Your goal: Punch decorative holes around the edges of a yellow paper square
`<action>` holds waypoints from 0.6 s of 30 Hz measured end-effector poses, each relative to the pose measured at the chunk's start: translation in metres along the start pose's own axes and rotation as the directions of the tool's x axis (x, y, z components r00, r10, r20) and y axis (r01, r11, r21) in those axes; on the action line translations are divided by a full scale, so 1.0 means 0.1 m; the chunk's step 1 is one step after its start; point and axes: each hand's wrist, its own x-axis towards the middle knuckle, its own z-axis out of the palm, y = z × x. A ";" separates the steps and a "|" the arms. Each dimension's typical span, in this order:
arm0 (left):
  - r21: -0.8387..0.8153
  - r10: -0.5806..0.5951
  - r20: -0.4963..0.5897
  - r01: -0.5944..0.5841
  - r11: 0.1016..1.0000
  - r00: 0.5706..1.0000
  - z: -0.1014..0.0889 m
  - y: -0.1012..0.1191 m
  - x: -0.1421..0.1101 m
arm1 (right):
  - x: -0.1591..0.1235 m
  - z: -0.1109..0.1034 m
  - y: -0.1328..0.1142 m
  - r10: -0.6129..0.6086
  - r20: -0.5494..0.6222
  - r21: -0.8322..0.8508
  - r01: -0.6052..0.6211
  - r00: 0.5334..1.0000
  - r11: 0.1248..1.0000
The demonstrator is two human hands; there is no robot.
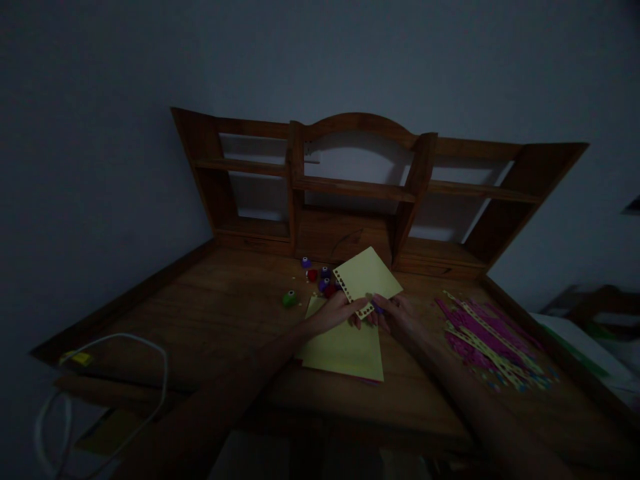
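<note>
A yellow sheet of paper (370, 272) is held tilted above the desk, with rows of punched holes along its left and lower edges. My left hand (336, 313) pinches it at the lower left, thumb on top. At the lower right edge, my right hand (400, 316) is closed around a small purple paper punch (379, 309), mostly hidden by the fingers. Below both hands lies a stack of yellow sheets (345, 357). Just beyond my left hand stand more small punches, among them a green punch (289, 299) and a red punch (312, 275).
Pink and yellow punched paper strips (493, 333) are heaped on the right of the wooden desk (225, 313), with small scraps around. A wooden shelf unit (355, 190) rises at the back. A white cable (165, 367) loops over the front left edge. The room is dim.
</note>
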 end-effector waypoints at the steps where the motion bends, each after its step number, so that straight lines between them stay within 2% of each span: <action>1: -0.003 -0.005 -0.004 0.005 1.000 1.000 0.00 0.00 0.00 | 0.00 0.01 0.00 -0.005 -0.013 0.000 0.005 1.000 1.000; 5: -0.010 -0.017 0.014 0.017 1.000 1.000 0.00 -0.02 0.00 | -0.01 0.03 -0.01 -0.013 -0.039 -0.006 0.013 0.999 1.000; 14: 0.012 -0.034 -0.017 0.034 0.999 0.999 -0.01 -0.06 0.00 | -0.01 0.04 -0.02 0.020 -0.031 -0.006 -0.020 0.999 1.000; 18: -0.005 -0.044 -0.101 0.043 0.999 0.994 -0.01 -0.08 0.01 | -0.02 0.07 -0.08 0.044 0.029 0.084 -0.047 0.999 0.995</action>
